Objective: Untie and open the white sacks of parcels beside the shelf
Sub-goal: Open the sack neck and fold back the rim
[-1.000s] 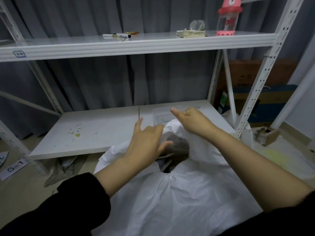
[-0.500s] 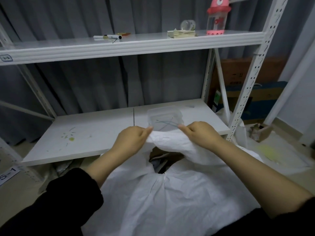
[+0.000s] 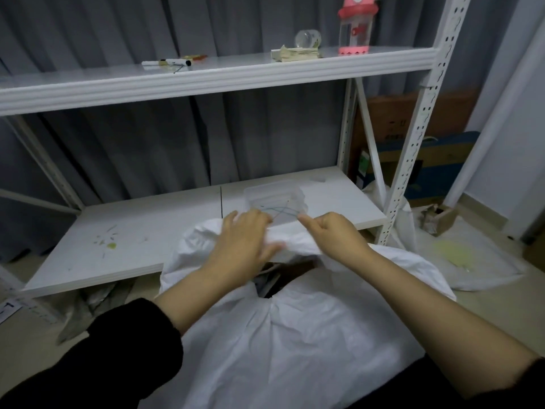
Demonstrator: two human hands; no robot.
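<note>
White sack (image 3: 295, 343), which we judge soft, light and slippery, lies under both hands: left hand (image 3: 241, 246) fingers spread flat on its far rim, right hand (image 3: 333, 234) fingers curled, apparently pinching that rim, the best hold.

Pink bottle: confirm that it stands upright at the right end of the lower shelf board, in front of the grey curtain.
Not right. The pink bottle does stand upright at the right end, in front of the grey curtain, but on the upper shelf board, not the lower one. The head view shows it.
</note>
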